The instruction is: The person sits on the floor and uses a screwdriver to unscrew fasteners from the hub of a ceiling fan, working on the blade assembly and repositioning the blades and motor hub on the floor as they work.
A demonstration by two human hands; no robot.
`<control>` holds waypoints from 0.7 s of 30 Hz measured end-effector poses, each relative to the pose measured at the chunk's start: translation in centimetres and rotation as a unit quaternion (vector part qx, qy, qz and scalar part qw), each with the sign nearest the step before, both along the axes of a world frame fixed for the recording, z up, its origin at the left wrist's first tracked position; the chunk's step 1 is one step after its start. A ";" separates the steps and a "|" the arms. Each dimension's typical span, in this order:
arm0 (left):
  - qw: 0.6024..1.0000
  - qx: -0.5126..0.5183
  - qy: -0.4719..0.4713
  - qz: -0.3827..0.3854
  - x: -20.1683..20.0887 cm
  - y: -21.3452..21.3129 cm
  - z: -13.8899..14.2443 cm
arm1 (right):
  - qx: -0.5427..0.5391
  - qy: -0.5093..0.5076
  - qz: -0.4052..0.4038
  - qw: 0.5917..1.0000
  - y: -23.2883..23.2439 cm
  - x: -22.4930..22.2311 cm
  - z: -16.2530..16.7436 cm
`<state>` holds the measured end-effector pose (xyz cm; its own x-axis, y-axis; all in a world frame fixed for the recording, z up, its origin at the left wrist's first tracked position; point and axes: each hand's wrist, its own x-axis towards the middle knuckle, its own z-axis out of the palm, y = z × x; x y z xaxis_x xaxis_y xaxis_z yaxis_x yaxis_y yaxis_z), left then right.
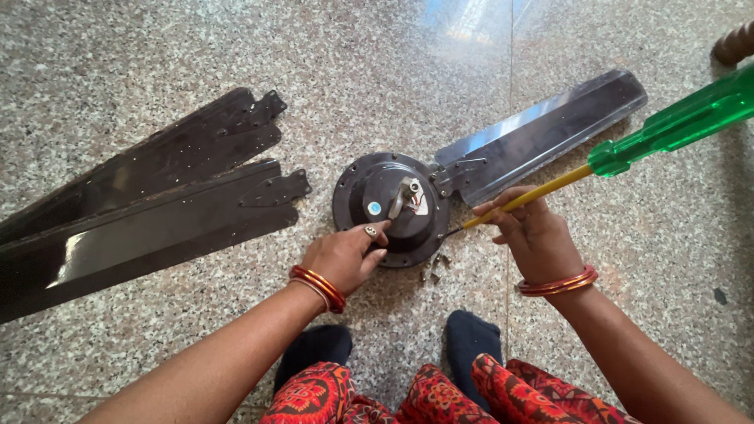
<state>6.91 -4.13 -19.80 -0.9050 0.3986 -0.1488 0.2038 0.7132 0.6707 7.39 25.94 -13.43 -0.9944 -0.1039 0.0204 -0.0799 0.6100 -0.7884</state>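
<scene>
A dark brown ceiling fan motor hub lies on the speckled stone floor, with one blade still fixed at its upper right. My left hand rests on the hub's near rim, thumb pressed against it. My right hand grips the yellow shaft of a long screwdriver with a green see-through handle; its tip points at the hub's right edge. A few small loose screws lie on the floor just below the hub.
Two detached dark blades lie side by side on the floor at the left. My dark-socked feet and red patterned clothing are at the bottom. A brown wooden piece shows at the top right corner.
</scene>
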 end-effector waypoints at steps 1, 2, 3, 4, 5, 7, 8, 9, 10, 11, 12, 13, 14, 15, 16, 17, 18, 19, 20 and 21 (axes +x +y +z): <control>1.000 0.001 0.003 0.000 0.0 0.0 0.0 | 0.002 0.000 0.003 1.000 0.0 0.0 0.0; 1.000 0.001 0.004 0.000 0.0 0.0 -0.1 | 0.004 0.000 0.006 1.000 0.0 0.1 0.0; 1.000 0.000 0.005 0.000 0.0 0.0 -0.1 | 0.003 0.006 0.015 1.000 0.0 0.1 0.0; 1.000 -0.001 0.006 0.000 0.0 0.0 -0.1 | 0.002 0.013 0.024 1.000 0.0 0.2 -0.1; 1.000 0.001 0.006 0.001 -0.1 0.0 -0.2 | 0.001 0.019 0.033 0.999 0.0 0.2 -0.1; 1.000 0.005 0.004 0.004 0.2 0.1 -0.3 | 0.002 0.022 0.034 0.999 0.0 0.4 -0.2; 1.000 0.004 0.004 0.004 0.2 0.1 -0.3 | 0.002 0.023 0.035 0.999 0.1 0.4 -0.3; 1.000 0.004 0.004 0.005 0.2 0.1 -0.3 | 0.012 0.016 0.028 0.999 0.1 0.4 -0.4; 1.000 0.004 0.004 0.004 0.4 0.3 -0.4 | 0.022 0.008 0.020 1.000 0.1 0.5 -0.5; 1.000 0.004 0.001 0.005 0.4 0.2 -0.3 | 0.032 0.001 0.012 0.999 0.1 0.5 -0.5; 1.000 0.004 -0.003 0.005 0.4 0.2 -0.3 | 0.029 0.015 0.026 0.999 0.2 0.5 -0.6; 1.000 0.004 -0.006 0.005 0.4 0.2 -0.2 | 0.026 0.030 0.040 0.998 0.2 0.6 -0.6; 1.000 0.008 -0.002 0.007 0.5 0.3 -0.2 | 0.023 0.043 0.054 0.997 0.3 0.7 -0.7; 1.000 0.012 0.003 0.007 0.4 0.3 -0.2 | 0.035 0.037 0.046 0.998 0.2 0.7 -0.7; 1.000 0.016 0.008 0.008 0.4 0.3 -0.1 | 0.048 0.031 0.039 0.998 0.2 0.7 -0.8; 1.000 0.006 -0.001 0.007 0.3 0.3 0.0 | 0.060 0.025 0.032 0.997 0.2 0.7 -0.8; 1.000 -0.003 -0.010 0.005 0.2 0.3 0.0 | 0.067 0.036 0.043 0.996 0.2 0.7 -0.8; 1.000 -0.013 -0.018 0.003 0.2 0.3 0.1 | 0.075 0.047 0.053 0.995 0.2 0.6 -0.7; 1.000 -0.014 -0.020 0.004 0.2 0.3 0.1 | 0.082 0.058 0.063 0.993 0.2 0.6 -0.7; 1.000 -0.015 -0.021 0.005 0.2 0.3 0.2 | 0.081 0.058 0.059 0.993 0.1 0.5 -0.6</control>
